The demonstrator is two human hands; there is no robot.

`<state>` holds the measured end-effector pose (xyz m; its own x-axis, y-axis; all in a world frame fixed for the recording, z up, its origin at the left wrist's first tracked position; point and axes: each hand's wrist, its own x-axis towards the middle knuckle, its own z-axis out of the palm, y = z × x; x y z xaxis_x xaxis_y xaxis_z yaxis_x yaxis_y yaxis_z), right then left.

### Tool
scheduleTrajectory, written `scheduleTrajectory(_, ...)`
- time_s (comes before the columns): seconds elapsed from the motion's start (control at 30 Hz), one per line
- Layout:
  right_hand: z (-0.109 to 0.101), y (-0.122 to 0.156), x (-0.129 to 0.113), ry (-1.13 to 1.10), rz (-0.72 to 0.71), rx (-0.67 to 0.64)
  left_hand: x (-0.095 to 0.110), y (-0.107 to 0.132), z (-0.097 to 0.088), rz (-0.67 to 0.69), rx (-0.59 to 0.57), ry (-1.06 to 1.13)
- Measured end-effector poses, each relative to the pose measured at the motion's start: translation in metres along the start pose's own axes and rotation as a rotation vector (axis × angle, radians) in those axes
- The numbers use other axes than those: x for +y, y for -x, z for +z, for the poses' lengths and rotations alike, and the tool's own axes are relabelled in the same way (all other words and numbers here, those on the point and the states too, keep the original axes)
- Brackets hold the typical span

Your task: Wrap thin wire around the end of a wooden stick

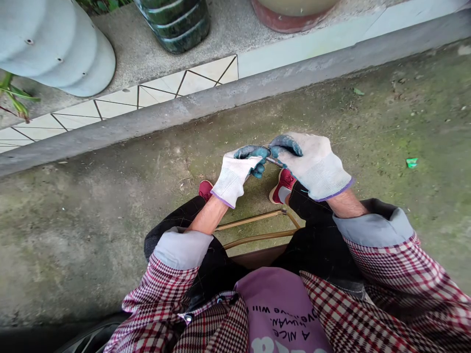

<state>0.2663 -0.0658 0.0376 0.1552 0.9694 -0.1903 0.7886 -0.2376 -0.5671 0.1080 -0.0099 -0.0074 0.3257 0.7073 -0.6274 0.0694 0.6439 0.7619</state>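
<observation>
Both my hands wear white knit gloves with blue-coated fingertips. My left hand and my right hand meet in front of my knees, fingers curled. Between their fingertips they pinch a thin, short metal piece; I cannot make out what it is. I am seated on a chair or stool with a brass-coloured frame, in black trousers and red shoes.
Mossy concrete ground lies under me. A grey curb runs across, with a tiled ledge behind it. On the ledge stand a pale blue pot, a dark green bottle and a red-brown pot. A green scrap lies right.
</observation>
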Motion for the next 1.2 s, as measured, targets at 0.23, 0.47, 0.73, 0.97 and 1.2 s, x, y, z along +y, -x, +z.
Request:
scheduleTrajectory(0.23,0.002,-0.001,-0.001,0.32,-0.178,-0.114,0.004,0.001,-0.013,-0.039,-0.25,-0.038)
scheduleTrajectory(0.47,0.006,-0.001,-0.001,0.474,-0.275,-0.146,0.007,0.005,-0.014,-0.013,-0.225,-0.222)
scheduleTrajectory(0.73,-0.001,0.0,0.006,0.228,-0.231,-0.041,0.011,0.007,-0.016,-0.03,-0.202,-0.243)
scheduleTrajectory(0.97,-0.004,0.004,0.014,0.123,-0.183,0.054,0.014,0.008,-0.015,-0.02,-0.169,-0.175)
scheduleTrajectory(1.2,0.01,0.005,0.005,0.305,-0.263,0.033,0.006,0.004,-0.015,0.016,-0.177,-0.165)
